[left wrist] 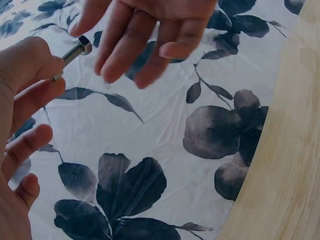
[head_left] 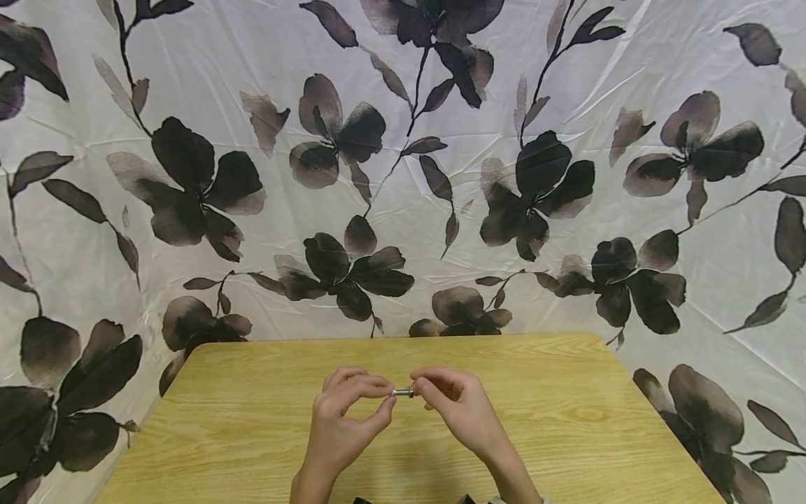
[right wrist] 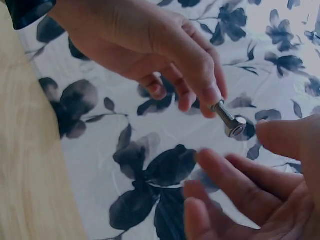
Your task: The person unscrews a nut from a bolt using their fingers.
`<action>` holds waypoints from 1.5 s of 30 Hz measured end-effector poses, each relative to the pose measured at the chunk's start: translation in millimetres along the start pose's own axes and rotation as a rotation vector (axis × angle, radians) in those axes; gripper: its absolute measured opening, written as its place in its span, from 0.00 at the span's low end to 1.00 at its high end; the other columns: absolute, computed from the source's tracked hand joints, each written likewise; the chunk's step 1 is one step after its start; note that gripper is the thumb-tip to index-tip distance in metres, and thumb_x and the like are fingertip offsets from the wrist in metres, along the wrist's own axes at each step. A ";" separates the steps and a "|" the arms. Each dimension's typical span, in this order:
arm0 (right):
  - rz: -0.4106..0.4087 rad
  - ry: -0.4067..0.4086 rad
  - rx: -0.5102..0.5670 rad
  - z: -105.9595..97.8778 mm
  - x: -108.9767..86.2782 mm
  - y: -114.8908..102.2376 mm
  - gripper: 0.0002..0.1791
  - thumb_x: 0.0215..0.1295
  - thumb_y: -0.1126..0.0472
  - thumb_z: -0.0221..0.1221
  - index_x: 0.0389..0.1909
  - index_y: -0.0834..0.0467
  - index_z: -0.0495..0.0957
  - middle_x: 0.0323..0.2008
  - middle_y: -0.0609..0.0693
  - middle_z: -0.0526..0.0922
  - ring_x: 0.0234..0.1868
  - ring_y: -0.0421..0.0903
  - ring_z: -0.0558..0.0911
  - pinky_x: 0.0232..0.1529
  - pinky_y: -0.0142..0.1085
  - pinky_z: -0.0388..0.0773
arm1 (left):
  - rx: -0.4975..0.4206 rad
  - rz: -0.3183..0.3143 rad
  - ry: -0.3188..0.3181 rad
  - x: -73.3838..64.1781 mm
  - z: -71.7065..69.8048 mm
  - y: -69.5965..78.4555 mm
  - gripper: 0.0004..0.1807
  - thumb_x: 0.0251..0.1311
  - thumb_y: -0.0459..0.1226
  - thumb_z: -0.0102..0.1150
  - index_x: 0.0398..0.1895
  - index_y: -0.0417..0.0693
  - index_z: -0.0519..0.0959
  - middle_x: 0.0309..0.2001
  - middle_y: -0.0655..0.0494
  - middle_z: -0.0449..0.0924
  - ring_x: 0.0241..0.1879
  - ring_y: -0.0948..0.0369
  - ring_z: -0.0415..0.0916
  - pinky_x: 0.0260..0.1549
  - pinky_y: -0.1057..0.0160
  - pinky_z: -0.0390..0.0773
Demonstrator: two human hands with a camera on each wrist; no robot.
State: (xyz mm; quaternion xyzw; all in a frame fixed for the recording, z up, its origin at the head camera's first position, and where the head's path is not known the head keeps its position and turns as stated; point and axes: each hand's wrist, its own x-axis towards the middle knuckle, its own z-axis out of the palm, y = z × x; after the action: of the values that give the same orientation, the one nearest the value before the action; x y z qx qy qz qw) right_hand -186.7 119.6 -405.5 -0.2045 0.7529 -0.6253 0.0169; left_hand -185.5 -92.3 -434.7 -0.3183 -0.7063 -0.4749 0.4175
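A small silver metal bolt point(head_left: 401, 393) with a threaded shank lies sideways between the two hands, over the table. The left hand point(head_left: 345, 418) pinches its far end between thumb and forefinger, and the other fingers are loosely bent. At the bolt's other end, a hexagonal piece point(right wrist: 236, 128) points toward the right hand point(head_left: 462, 411). In both wrist views the right hand's thumb point(right wrist: 280, 137) and fingers are spread apart, with the hexagonal end near the gap between them. The bolt point(left wrist: 74, 54) shows its threads clearly in the left wrist view.
A pale wooden table point(head_left: 252, 448) with rounded far corners lies under both hands. White cloth point(head_left: 441, 210) printed with dark flowers hangs behind it and at both sides. A black band point(right wrist: 30, 11) shows at the left wrist.
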 end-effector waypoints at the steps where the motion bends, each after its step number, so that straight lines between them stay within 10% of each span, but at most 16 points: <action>1: 0.018 -0.008 -0.014 -0.2 0.1 0.2 0.16 0.77 0.53 0.58 0.53 0.59 0.85 0.45 0.57 0.90 0.46 0.42 0.86 0.47 0.35 0.84 | -0.004 0.007 0.002 0.0 0.2 0.3 0.19 0.42 0.23 0.76 0.36 0.54 0.89 0.35 0.57 0.90 0.40 0.58 0.80 0.53 0.65 0.72; 16: 0.017 -0.041 -0.023 -0.7 -0.7 1.8 0.16 0.77 0.53 0.58 0.43 0.60 0.88 0.35 0.58 0.90 0.40 0.43 0.88 0.47 0.38 0.84 | -0.020 0.052 0.002 -0.3 2.6 -1.5 0.20 0.39 0.22 0.76 0.35 0.52 0.89 0.34 0.55 0.90 0.40 0.57 0.80 0.52 0.65 0.72; 45: -0.169 0.002 0.056 2.6 -1.5 1.5 0.11 0.71 0.65 0.63 0.52 0.62 0.83 0.54 0.63 0.85 0.54 0.45 0.85 0.49 0.35 0.85 | 0.073 -0.048 -0.012 0.7 -1.1 0.0 0.16 0.45 0.26 0.77 0.35 0.55 0.89 0.32 0.61 0.89 0.40 0.61 0.79 0.47 0.68 0.74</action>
State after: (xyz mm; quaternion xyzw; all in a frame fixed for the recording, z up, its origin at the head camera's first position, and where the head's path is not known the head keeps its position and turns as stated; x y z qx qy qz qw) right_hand -185.1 117.9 -407.8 -0.2663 0.7152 -0.6455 -0.0309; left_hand -185.5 -93.3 -433.9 -0.2889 -0.7331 -0.4567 0.4130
